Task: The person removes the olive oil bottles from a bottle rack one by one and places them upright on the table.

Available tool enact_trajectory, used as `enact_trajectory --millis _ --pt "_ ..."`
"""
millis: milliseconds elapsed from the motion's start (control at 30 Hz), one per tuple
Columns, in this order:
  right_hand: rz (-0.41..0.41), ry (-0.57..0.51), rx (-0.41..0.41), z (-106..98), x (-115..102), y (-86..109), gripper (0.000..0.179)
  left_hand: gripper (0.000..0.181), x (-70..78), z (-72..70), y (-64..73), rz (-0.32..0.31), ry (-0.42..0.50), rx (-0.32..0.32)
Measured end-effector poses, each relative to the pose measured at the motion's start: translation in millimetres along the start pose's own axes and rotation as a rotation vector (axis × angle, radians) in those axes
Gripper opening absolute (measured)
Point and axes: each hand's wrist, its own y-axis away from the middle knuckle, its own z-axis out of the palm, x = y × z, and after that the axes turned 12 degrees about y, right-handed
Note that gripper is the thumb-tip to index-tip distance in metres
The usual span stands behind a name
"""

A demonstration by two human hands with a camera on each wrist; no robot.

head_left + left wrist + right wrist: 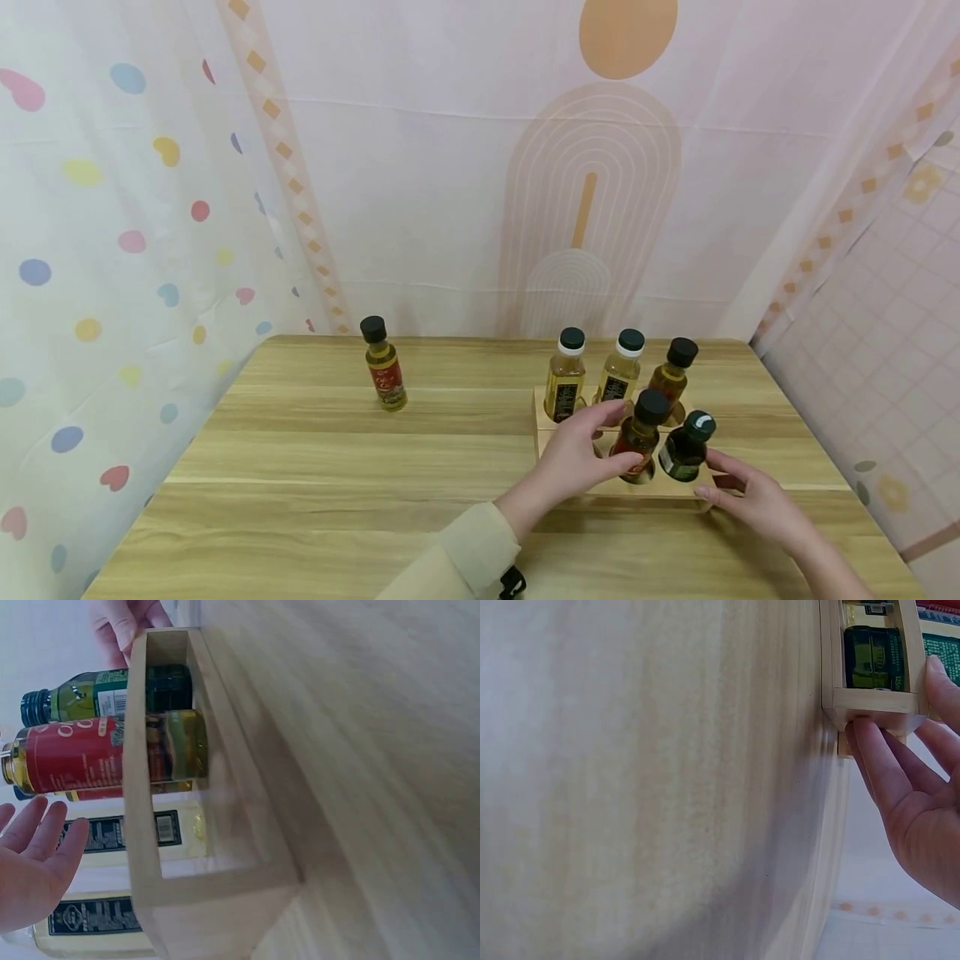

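A wooden two-tier bottle rack (682,493) stands on the table's right side. My left hand (573,458) is spread around a red-labelled olive oil bottle (637,442) in the front row, thumb on the near side. In the left wrist view the fingers (49,832) look straight and apart from that bottle (75,754). My right hand (761,500) grips the rack's right end, beside a green bottle (684,457); the right wrist view has the fingertips (866,731) against the end panel. Behind stand two pale-oil bottles (565,383) and another red-labelled bottle (669,382).
A single red-labelled oil bottle (386,375) with a black cap stands upright at the table's back left. Printed curtains (420,208) hang behind and beside the wood-grain table (315,492).
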Motion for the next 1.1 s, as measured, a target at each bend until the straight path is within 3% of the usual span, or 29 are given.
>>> enact_trajectory --millis 300,600,900,1100 --pt "-0.013 0.005 -0.003 0 0 0.3 0.063 0.062 9.7 6.3 -13.5 0.008 0.009 -0.010" --pt "-0.022 0.021 -0.001 -1 -1 0.1 0.063 0.059 12.4 10.0 -19.3 0.073 -0.020 -0.005" --pt "-0.019 0.003 0.008 0 -1 0.8 0.062 0.059 15.2 12.5 -23.0 0.057 -0.053 0.038" --pt "-0.024 -0.012 0.007 1 -1 1.3 0.062 0.059 18.6 11.6 -26.5 0.062 -0.026 0.033"
